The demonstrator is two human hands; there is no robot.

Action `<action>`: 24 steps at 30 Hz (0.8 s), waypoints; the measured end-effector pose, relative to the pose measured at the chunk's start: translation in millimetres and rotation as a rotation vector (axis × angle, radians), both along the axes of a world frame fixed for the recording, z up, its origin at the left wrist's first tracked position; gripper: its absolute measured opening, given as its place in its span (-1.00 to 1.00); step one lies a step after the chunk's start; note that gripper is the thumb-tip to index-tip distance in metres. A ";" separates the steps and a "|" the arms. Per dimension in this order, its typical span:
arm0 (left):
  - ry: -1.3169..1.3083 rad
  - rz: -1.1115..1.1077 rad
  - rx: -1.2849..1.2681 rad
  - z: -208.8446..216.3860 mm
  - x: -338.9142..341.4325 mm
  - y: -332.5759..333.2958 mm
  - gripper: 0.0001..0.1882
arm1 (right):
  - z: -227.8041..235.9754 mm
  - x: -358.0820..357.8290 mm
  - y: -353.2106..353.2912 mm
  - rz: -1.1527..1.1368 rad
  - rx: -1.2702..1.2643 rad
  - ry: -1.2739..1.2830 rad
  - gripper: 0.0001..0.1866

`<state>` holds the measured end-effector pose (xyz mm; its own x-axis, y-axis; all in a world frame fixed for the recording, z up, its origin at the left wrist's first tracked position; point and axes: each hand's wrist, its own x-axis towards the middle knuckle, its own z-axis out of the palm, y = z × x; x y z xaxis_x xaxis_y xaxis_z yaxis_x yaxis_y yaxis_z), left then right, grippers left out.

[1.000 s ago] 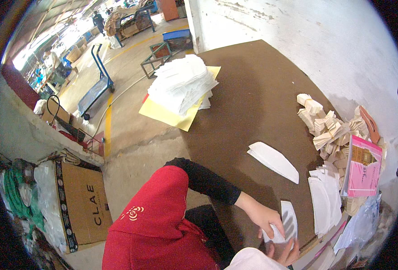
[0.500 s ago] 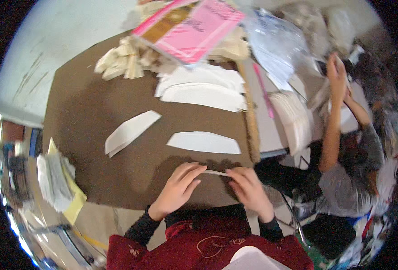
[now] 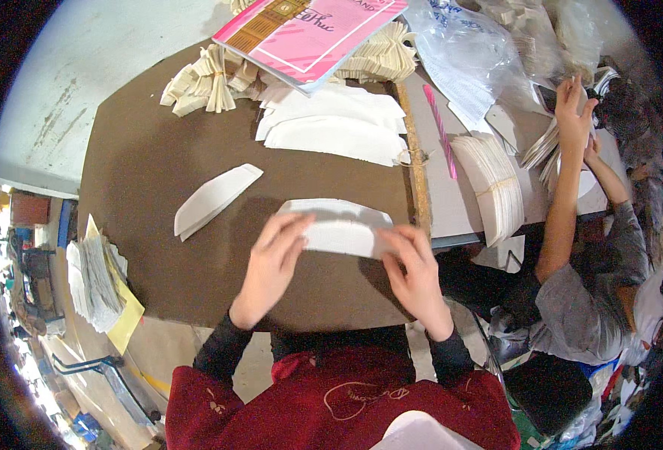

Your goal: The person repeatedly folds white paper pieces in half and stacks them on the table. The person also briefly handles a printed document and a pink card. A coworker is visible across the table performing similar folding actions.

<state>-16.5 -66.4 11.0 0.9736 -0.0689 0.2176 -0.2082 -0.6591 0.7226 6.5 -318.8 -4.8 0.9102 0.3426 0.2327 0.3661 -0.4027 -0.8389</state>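
Observation:
Between both hands I hold a white curved piece, thin like stiff cloth or card. My left hand pinches its left end, and my right hand has its right end, slightly blurred. The held piece overlaps the near part of a similar white piece on the brown tabletop. To the left rests a slanted white piece, apparently of more than one layer. Farther back, several more curved white pieces are fanned in a stack.
A pink booklet lies over cream tied bundles at the back. On the adjoining right table are a pink striped stick, a banded white stack and plastic bags. A co-worker's hands handle pieces there. Papers hang at left.
Both hands have moved forward, away from my body, with the held piece. It was seen nearly edge-on and now shows its flat face over the piece on the table.

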 end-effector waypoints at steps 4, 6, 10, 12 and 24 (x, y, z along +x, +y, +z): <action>0.049 -0.002 0.116 -2.1 34.7 17.4 -0.64 | -3.7 26.3 17.1 -0.064 -0.146 -0.132 -0.55; 0.030 -0.070 0.396 -4.4 39.7 20.5 -0.66 | -4.3 31.0 21.5 -0.035 -0.282 -0.205 -0.56; 0.094 -0.017 0.209 -5.8 29.5 16.5 -0.64 | -0.1 26.4 22.5 -0.032 -0.289 -0.131 -0.51; 0.151 -0.005 0.146 -4.1 25.4 15.3 -0.60 | 3.6 21.6 20.0 -0.037 -0.239 -0.023 -0.48; 0.096 -0.073 0.054 -5.6 6.6 11.5 -0.51 | 2.6 7.7 13.8 -0.007 -0.101 -0.089 -0.42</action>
